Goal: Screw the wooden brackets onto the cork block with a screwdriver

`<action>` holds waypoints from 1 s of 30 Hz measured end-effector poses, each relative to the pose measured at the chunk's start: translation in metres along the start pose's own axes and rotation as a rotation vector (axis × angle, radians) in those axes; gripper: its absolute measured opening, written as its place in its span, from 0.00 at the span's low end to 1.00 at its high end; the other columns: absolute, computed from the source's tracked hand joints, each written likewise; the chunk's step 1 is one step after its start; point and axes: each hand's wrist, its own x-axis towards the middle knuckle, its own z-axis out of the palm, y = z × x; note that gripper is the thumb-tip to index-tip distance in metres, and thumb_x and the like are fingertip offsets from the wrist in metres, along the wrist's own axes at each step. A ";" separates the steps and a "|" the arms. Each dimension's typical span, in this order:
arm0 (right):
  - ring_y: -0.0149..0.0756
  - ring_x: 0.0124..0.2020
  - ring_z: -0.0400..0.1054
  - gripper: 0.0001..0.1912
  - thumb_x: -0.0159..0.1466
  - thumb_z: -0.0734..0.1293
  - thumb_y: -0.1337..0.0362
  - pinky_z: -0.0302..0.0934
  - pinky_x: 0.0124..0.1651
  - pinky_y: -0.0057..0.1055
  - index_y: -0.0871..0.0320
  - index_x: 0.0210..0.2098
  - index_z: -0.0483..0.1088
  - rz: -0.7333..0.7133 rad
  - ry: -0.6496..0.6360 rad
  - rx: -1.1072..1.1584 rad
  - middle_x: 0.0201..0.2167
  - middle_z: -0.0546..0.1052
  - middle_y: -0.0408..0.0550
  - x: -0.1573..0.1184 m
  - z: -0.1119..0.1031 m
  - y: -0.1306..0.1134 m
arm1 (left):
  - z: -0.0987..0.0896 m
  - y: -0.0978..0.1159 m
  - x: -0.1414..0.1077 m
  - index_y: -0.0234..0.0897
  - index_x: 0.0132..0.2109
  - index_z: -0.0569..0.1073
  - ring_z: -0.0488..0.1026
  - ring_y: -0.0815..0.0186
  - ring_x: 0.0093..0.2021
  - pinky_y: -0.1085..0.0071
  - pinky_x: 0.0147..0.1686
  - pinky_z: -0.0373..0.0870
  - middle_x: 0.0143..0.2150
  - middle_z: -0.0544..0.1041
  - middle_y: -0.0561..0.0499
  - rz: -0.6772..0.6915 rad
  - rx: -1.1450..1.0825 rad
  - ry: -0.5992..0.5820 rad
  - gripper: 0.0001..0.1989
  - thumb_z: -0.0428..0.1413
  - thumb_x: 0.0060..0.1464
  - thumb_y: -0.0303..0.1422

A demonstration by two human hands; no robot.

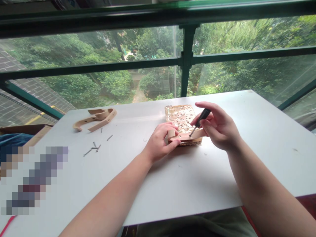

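Note:
My right hand [218, 126] grips a black-handled screwdriver [202, 117] between thumb and fingers, its shaft slanting down to the left. The tip meets a light-brown curved hook [185, 136], at a screw hole along its flat strip. My left hand [161, 140] is closed around the hook's curled left end, with the thumb along the near side. Under the hook lies a block wrapped in shiny, crinkled tape [179, 115], its top pitted with many small holes. Whether a screw sits beneath the tip is too small to tell.
More light-brown hooks [102, 123] lie at the table's back left. Several loose screws [93, 147] are scattered in front of them. The white table [187, 187] stands against a green-framed window railing [187, 59]. A cardboard box [37, 140] is beside the table at left.

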 end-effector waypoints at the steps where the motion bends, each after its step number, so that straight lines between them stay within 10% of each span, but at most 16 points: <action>1: 0.39 0.39 0.74 0.24 0.66 0.65 0.67 0.70 0.40 0.37 0.49 0.61 0.64 -0.012 0.001 -0.002 0.39 0.76 0.49 0.000 0.000 0.000 | 0.000 0.000 0.000 0.40 0.44 0.72 0.66 0.56 0.62 0.53 0.64 0.63 0.52 0.76 0.46 0.004 0.000 0.001 0.10 0.61 0.55 0.34; 10: 0.32 0.27 0.63 0.22 0.60 0.73 0.64 0.57 0.28 0.31 0.50 0.53 0.73 0.028 0.117 -0.131 0.30 0.71 0.43 0.001 0.001 -0.002 | 0.000 -0.002 0.000 0.40 0.44 0.72 0.66 0.57 0.62 0.54 0.65 0.63 0.52 0.76 0.47 0.024 0.001 0.007 0.10 0.61 0.55 0.34; 17: 0.28 0.24 0.58 0.07 0.64 0.68 0.65 0.53 0.29 0.31 0.58 0.29 0.73 0.049 0.136 -0.203 0.23 0.68 0.41 0.001 0.005 -0.002 | 0.001 -0.002 0.000 0.40 0.44 0.72 0.66 0.57 0.62 0.54 0.65 0.63 0.52 0.76 0.47 0.017 -0.005 0.013 0.10 0.61 0.55 0.34; 22: 0.30 0.28 0.65 0.03 0.63 0.69 0.64 0.59 0.32 0.30 0.57 0.35 0.74 0.037 0.167 -0.251 0.28 0.73 0.43 0.000 0.007 0.002 | 0.001 -0.002 0.000 0.40 0.45 0.72 0.66 0.56 0.62 0.53 0.64 0.63 0.52 0.76 0.47 0.005 -0.010 0.011 0.11 0.61 0.55 0.34; 27: 0.33 0.28 0.67 0.31 0.59 0.73 0.65 0.56 0.22 0.28 0.50 0.58 0.59 0.032 0.264 -0.197 0.33 0.75 0.43 -0.001 0.009 0.004 | 0.001 -0.002 -0.001 0.40 0.47 0.72 0.66 0.56 0.63 0.54 0.64 0.64 0.52 0.76 0.47 -0.006 -0.011 0.008 0.12 0.61 0.55 0.35; 30: 0.33 0.27 0.68 0.29 0.57 0.73 0.67 0.57 0.22 0.28 0.50 0.55 0.60 -0.010 0.274 -0.185 0.32 0.75 0.42 -0.001 0.009 0.003 | 0.001 -0.001 -0.001 0.40 0.45 0.72 0.66 0.56 0.62 0.54 0.63 0.64 0.52 0.76 0.47 -0.006 -0.011 0.008 0.11 0.61 0.55 0.35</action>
